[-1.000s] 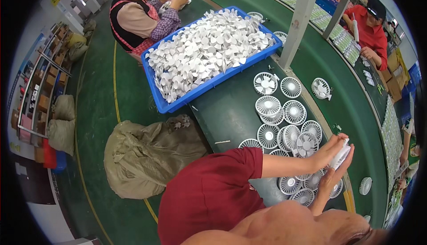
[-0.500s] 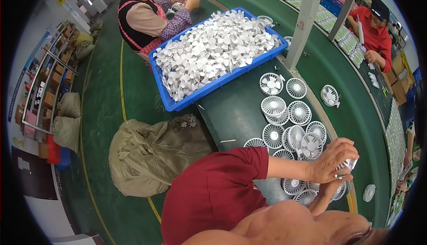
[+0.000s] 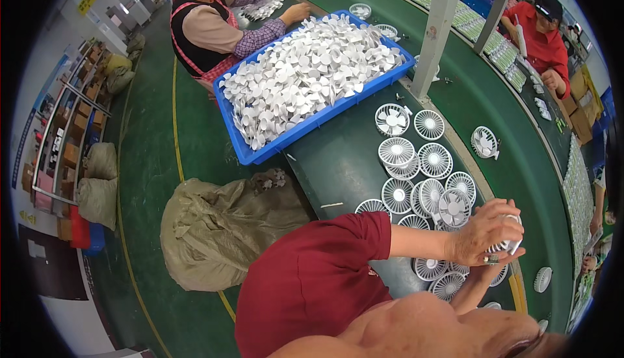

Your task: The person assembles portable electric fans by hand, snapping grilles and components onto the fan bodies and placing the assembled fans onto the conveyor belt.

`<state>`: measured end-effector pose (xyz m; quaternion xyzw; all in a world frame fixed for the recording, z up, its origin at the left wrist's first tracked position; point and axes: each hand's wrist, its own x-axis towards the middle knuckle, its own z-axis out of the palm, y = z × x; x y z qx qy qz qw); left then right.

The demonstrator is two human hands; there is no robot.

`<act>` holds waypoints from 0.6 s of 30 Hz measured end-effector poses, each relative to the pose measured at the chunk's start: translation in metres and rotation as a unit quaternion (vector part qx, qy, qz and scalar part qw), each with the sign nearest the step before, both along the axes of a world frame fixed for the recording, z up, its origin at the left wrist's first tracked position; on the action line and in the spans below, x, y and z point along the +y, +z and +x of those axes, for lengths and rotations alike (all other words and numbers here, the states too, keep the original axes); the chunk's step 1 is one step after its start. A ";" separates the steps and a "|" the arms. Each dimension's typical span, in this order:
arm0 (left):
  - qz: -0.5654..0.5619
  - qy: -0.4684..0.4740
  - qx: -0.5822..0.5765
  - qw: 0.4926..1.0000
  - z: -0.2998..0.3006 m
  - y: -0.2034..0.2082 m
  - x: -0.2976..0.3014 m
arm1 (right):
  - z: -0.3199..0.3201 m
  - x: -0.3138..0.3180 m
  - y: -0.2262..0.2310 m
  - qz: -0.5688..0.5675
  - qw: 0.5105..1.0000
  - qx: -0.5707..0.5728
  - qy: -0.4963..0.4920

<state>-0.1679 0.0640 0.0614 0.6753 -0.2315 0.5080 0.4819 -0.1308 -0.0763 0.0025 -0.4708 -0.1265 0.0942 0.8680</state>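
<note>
My left hand point(image 3: 481, 233) comes in from the left with its fingers curled over a white round fan housing point(image 3: 509, 243). Below it, my right hand point(image 3: 480, 278) supports the same housing from underneath, its fingers partly hidden. A small greenish part point(image 3: 492, 260) shows between the two hands; its kind is unclear. Just left of my hands, a white fan with blades point(image 3: 454, 208) lies on top of slotted white fan grilles point(image 3: 435, 161). Further up the table sits a housing with a blade wheel inside point(image 3: 392, 119).
A blue tub point(image 3: 305, 128) heaped with white fan blades stands on the dark green table point(image 3: 325, 182). A metal post point(image 3: 437, 39) rises beside the green conveyor point(image 3: 526, 195). Co-workers sit beyond the tub and across the belt. A covered sack point(image 3: 214, 234) is behind me.
The housing in my hands has turned slightly, and my hands have barely shifted. Beyond the tub, the co-worker's hands have moved apart, one now near the tub's far edge.
</note>
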 end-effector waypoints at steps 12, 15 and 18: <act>-0.370 -0.265 0.224 0.862 0.016 -0.003 -0.016 | 0.002 0.027 -0.001 -0.250 0.942 -0.214 -0.066; -0.410 -0.271 0.225 0.841 0.001 0.003 -0.017 | -0.015 -0.017 -0.033 -0.233 0.953 0.186 0.047; -0.165 -0.054 0.120 0.977 0.005 -0.005 -0.008 | -0.006 -0.013 -0.085 -0.186 0.977 -0.099 0.017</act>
